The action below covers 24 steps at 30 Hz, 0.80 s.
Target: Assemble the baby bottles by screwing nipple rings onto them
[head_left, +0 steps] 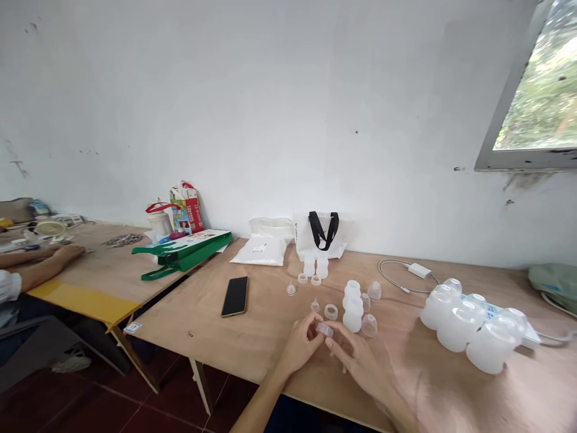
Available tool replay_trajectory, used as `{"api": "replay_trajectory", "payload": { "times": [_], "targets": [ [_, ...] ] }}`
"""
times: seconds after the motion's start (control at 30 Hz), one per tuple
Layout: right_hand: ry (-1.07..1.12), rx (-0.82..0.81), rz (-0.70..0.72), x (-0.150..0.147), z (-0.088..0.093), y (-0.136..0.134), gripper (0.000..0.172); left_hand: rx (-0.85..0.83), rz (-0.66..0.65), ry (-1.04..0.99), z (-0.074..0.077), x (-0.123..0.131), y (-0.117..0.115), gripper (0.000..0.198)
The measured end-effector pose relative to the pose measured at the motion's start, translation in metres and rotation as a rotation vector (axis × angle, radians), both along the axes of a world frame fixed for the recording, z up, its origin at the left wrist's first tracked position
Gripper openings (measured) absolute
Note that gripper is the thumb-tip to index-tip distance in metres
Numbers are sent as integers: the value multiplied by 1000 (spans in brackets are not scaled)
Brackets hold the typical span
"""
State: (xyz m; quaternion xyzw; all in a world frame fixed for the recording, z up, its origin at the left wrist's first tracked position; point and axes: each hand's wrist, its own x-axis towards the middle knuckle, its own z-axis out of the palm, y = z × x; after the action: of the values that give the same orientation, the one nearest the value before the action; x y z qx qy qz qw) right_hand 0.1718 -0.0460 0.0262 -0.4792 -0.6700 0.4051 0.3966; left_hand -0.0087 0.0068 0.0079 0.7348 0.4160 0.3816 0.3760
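Plywood surface [202,337] ran along a white wall. Near its front edge the left hand [303,346] and right hand [360,359] pinched a clear cap [324,329] between their fingertips. A white bottle [352,307] stood just beyond, a phone [235,296] farther left.

A big white wall [270,90] with small dark marks fills the back. A window [541,90] high on the right lets in daylight from green trees. Two wooden tables [202,313] stand on a dark red floor [112,403].
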Motion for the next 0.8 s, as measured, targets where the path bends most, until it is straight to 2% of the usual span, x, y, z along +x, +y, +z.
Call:
{"api": "replay_trajectory", "payload": {
  "times": [0.13, 0.2, 0.3, 0.4, 0.6, 0.8],
  "targets": [
    [-106, 116, -33, 1, 1, 0, 34, -6, 3, 26, -1, 1, 0, 1],
    [-128, 134, -31, 1, 0, 1, 35, 9, -7, 25, -1, 2, 0, 2],
    [-142, 134, -57, 2, -3, 2, 41, 53, -8, 56, -2, 2, 0, 15],
    [-149, 124, -114, 2, -7, 4, 39, 100, -41, 110, 0, 0, -1, 26],
    [-162, 120, -214, 4, -16, 10, 31, 137, -138, 85, 7, -3, -6, 30],
    [-197, 105, -249, 5, -12, 10, 16, 178, -151, 128, 8, -2, -8, 21]
  ]
}}
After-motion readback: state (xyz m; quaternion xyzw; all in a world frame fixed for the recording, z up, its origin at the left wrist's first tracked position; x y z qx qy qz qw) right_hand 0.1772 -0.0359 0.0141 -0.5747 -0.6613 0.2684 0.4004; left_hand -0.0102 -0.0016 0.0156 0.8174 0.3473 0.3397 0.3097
